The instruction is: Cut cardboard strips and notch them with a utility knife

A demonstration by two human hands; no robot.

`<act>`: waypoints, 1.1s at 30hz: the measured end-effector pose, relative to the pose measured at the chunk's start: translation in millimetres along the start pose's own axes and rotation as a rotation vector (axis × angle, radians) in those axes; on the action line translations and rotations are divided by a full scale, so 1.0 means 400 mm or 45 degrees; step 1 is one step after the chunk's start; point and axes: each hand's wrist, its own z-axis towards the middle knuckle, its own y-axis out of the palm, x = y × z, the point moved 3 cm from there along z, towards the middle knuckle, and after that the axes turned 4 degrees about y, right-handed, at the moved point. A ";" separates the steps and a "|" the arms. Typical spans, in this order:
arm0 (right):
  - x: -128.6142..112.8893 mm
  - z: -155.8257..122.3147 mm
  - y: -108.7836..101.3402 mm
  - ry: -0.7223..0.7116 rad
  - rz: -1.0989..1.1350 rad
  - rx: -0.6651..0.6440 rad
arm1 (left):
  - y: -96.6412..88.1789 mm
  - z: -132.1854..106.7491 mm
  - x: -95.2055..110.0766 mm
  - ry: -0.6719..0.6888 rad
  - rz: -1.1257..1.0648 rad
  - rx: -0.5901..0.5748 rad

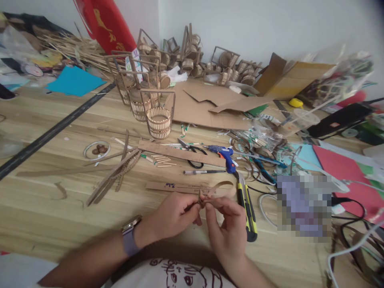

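My left hand, with a watch on its wrist, is closed in a pinch. Facing it, fingertips almost meeting, my right hand is pinched too. Between them they hold a thin brown cardboard strip, whose free end curls up above the right fingers. The part within the fingertips is mostly hidden. Just beyond the hands lies a flat cardboard piece with print on it. A yellow and black utility knife rests right of my right hand.
Small wooden-slat buckets with tall handles stand farther back. A blue glue gun, black-handled scissors, a pen and matchsticks lie beyond the hands. Brown strips are at left; cables and paper clutter the right.
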 end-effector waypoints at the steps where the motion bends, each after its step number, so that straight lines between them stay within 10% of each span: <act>1: -0.001 0.001 0.000 0.027 0.059 0.013 | -0.001 0.000 0.001 0.005 -0.005 -0.013; 11: -0.023 0.068 -0.003 0.351 0.618 -0.134 | -0.013 0.004 -0.011 0.014 0.010 -0.103; 24: 0.002 0.021 -0.005 -0.124 -0.084 -0.067 | 0.002 0.008 -0.024 -0.032 -0.073 0.017; 33: -0.015 0.026 0.003 -0.081 -0.106 -0.146 | 0.005 0.004 -0.019 -0.031 0.002 0.021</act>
